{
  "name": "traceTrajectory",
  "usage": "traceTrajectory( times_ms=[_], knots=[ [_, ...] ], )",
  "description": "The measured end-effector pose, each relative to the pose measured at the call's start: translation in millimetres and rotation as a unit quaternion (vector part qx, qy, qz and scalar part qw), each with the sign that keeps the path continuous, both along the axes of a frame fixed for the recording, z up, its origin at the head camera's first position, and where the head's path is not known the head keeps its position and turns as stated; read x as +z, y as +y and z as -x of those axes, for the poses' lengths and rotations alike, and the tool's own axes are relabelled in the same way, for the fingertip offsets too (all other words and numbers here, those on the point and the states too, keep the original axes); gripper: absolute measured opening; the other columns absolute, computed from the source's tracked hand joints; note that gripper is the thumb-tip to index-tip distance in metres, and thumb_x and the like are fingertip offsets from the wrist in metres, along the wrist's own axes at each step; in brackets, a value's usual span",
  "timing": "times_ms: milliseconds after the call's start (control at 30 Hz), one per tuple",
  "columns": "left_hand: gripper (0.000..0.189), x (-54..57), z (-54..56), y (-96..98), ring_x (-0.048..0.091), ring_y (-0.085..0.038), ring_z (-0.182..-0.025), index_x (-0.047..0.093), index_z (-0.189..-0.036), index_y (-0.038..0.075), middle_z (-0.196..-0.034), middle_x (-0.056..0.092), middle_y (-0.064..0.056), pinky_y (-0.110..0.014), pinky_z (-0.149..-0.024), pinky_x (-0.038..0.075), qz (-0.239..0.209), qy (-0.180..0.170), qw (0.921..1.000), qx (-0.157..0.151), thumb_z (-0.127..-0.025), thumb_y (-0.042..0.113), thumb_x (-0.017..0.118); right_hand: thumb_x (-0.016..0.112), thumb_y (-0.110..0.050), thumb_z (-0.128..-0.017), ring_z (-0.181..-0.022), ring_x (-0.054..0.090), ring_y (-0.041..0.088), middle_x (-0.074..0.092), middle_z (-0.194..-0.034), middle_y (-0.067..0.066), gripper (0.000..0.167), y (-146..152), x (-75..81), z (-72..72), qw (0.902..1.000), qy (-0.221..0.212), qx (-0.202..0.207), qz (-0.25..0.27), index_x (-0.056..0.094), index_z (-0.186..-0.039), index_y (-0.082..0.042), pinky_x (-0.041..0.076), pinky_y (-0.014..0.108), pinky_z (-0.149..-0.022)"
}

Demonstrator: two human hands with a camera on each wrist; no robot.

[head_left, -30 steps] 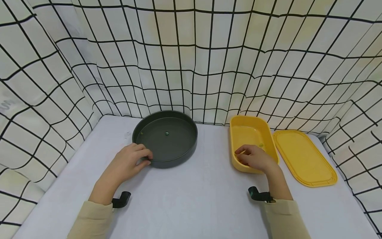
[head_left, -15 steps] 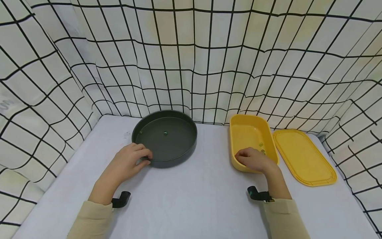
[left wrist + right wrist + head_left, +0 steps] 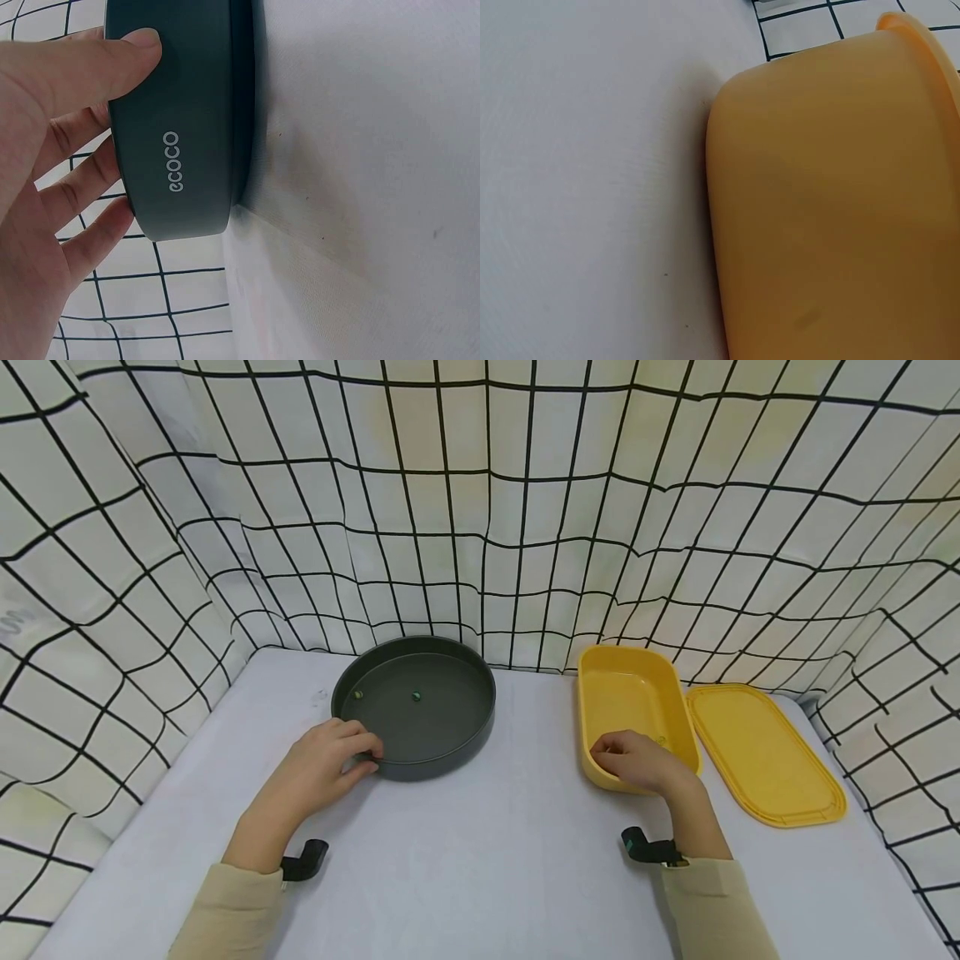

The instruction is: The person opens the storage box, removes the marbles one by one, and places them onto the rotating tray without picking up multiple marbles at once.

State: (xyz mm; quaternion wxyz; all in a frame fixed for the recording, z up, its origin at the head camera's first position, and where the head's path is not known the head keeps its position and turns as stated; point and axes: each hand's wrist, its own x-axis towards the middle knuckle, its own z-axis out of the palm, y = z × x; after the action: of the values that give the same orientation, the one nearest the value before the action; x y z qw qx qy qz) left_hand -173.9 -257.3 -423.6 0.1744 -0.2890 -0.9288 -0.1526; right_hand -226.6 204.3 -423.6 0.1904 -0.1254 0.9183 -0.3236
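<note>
A round dark green tray (image 3: 435, 718) with a low wall stands at the back left in the head view. My left hand (image 3: 326, 768) holds its near-left rim, thumb (image 3: 139, 56) on the lettered outer wall and fingers at the rim. Two small glassy green balls, like marbles, lie in the tray: one ball (image 3: 417, 697) mid-floor, another ball (image 3: 358, 694) near the left wall. My right hand (image 3: 637, 760) reaches over the near end of a yellow box (image 3: 611, 681), fingertips hidden inside; I cannot tell whether they hold anything. A small greenish ball (image 3: 661, 741) shows beside that hand.
A flat yellow lid (image 3: 765, 756) lies right of the box. Black netting (image 3: 487, 535) over white sheeting walls in the back and both sides. A white cloth (image 3: 480, 868) covers the table.
My right hand has dipped slightly into the box, its fingers drawing together. The balls in the tray have shifted slightly, and those showing in the box have changed place. My left hand keeps its hold.
</note>
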Motion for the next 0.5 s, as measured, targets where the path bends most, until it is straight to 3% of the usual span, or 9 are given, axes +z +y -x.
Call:
traceTrajectory(
  times_ms=[500],
  knots=[
    [0.025,0.6,-0.3,0.7,0.058,-0.016,-0.083,0.07,-0.088,0.021,-0.088,0.065,0.008,-0.037,-0.073,0.049,-0.004,-0.003,1.0,0.0,-0.075,0.007,0.086,0.058,-0.025,-0.099,-0.082,0.054,0.019,0.058,-0.081,0.003,0.018,1.1,0.8,0.5,0.9996,-0.005,-0.002,0.026,0.068,-0.101,-0.01,0.044,0.032,-0.072]
  ],
)
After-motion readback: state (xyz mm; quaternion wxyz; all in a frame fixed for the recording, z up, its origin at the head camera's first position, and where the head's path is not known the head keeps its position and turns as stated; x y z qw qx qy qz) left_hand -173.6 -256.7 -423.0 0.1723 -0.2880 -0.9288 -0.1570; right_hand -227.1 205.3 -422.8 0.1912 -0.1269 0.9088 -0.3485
